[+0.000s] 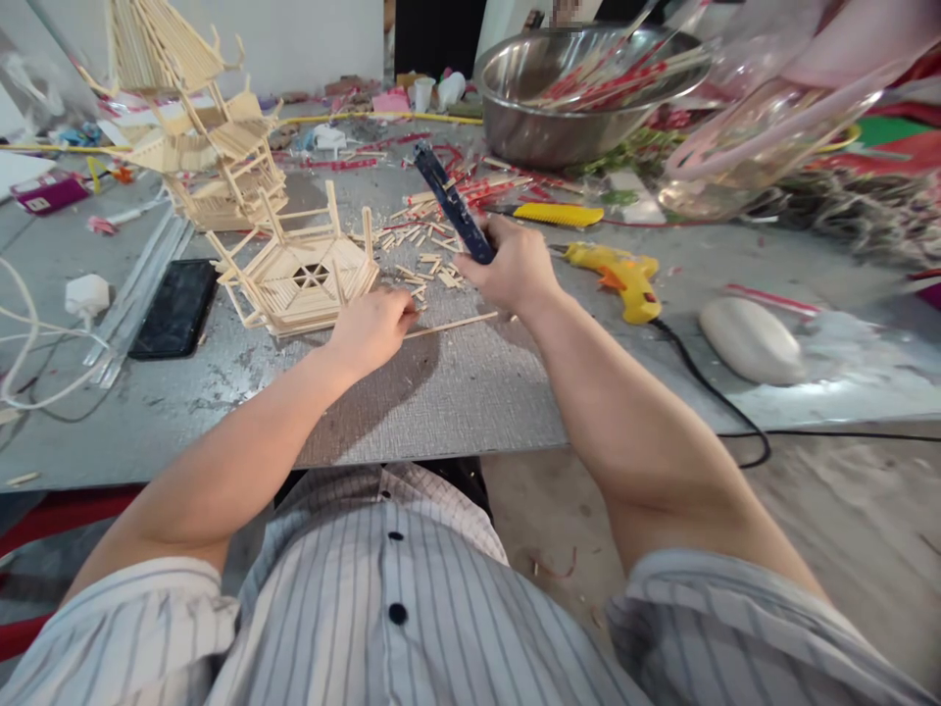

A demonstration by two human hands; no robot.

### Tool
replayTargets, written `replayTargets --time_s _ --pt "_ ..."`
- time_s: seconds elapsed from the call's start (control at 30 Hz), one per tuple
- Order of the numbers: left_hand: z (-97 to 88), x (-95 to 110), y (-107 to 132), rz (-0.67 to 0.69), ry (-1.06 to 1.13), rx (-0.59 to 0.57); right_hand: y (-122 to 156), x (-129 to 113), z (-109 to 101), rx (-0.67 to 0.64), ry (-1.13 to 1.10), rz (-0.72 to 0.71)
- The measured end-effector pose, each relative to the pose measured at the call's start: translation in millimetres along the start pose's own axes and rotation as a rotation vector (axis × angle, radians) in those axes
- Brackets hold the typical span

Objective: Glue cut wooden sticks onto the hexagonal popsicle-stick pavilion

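My left hand [374,328] is closed in a pinch at the near end of a thin wooden stick [456,324], which lies low over the table and points right. My right hand [519,265] is wrapped round a long, narrow dark blue tool [456,206], tilted up and to the left; its exact kind is unclear. Just left of my left hand stands a hexagonal wooden stick frame [294,279] with short upright posts. Several cut stick pieces [426,260] lie scattered between the frame and my right hand.
A tiered stick pagoda [213,137] stands at the back left, near a black phone [174,309]. To the right lie a yellow glue gun [621,277] with a cord, a yellow cutter [559,214] and a white oval object [750,338]. A steel basin [529,127] stands behind.
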State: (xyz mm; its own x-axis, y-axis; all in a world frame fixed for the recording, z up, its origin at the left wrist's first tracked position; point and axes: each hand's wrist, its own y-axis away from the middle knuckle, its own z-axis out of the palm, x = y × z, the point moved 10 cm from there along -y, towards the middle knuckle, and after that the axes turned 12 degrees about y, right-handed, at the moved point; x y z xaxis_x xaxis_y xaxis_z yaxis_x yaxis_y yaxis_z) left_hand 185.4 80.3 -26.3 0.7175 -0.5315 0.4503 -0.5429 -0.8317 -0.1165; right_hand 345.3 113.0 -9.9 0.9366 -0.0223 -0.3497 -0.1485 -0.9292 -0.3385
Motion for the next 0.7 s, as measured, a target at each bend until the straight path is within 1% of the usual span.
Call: replayTargets --time_s 0.1,0.27,0.57,0.7 --pt "2.0 1 -2 -0.018 -0.055 -0.02 1 -1 -1 -0.004 -0.017 -0.001" --pt "1.1 -3 -6 -0.066 -0.129 -0.041 1 -2 -4 -0.011 -0.005 0.008" --pt "17.1 6 -16 -0.025 -0.222 -0.121 -2 3 -11 0.075 -0.088 0.0" --pt "15.5 10 -21 -0.013 -0.229 -0.124 -2 5 -13 0.059 -0.08 0.029"
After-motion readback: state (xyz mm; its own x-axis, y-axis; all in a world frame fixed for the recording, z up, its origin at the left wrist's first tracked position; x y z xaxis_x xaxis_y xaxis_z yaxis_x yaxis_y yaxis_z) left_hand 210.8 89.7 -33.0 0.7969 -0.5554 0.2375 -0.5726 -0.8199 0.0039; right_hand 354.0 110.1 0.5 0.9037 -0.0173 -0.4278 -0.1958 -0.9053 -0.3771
